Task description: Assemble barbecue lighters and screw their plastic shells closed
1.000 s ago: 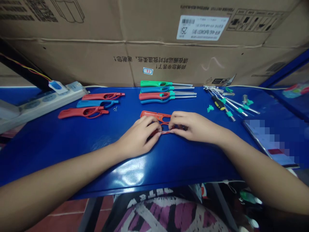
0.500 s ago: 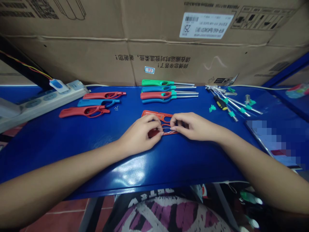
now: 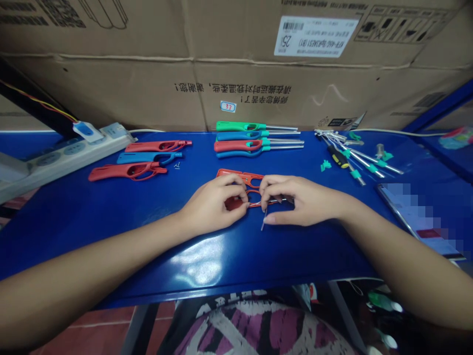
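My left hand [image 3: 214, 204] is closed over a red lighter casing half [image 3: 233, 202], fingertips pressed at its edge. Thin pale wires or tubing run across this casing, partly covered by my fingers. Behind it lies a second orange-red casing half [image 3: 236, 174], its trigger opening toward my right hand. My right hand [image 3: 299, 197] pinches a thin translucent tube [image 3: 263, 224] whose end sticks out toward me below the fingertips. A metal rod shows under the right fingers, and I cannot tell how it joins the casing.
Several lighters [image 3: 236, 144] with metal stems lie at the back. Red and blue lighter bodies [image 3: 148, 158] and small screws [image 3: 177, 165] lie left, beside a power strip [image 3: 70, 153]. Right are metal stems [image 3: 364, 162], a screwdriver [image 3: 337, 157] and a phone-like device [image 3: 402, 212]. A cardboard box [image 3: 148, 98] stands behind.
My right hand has shifted slightly right and toward me, with the thin tube now jutting out below its fingers. My left hand stays almost in place on the casing.
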Tool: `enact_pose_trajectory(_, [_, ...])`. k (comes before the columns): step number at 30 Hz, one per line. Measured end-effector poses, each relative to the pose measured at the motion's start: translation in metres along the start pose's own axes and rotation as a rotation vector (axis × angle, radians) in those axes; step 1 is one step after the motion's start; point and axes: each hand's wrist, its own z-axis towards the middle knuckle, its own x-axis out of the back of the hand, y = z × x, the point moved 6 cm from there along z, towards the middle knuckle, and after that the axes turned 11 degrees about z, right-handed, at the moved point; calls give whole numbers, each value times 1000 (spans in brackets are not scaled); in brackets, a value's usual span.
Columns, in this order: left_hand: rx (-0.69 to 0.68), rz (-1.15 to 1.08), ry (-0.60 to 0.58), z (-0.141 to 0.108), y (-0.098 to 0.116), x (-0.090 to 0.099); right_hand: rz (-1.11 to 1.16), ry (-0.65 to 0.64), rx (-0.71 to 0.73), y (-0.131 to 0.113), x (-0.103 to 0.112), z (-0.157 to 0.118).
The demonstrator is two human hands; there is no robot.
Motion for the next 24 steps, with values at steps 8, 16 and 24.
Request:
enact_pose_trajectory(8, [-37,-62,58,-2,3,-3,-208,138,-57,13,-4,6])
enact_pose_trajectory(16, [-60,-66,72,-4,4,-3,-201,98,-4,7,-3,5])
enact_pose_trajectory(24, [-26,-67,90,-4,5,-3,-267,46,28,2,-6,4])
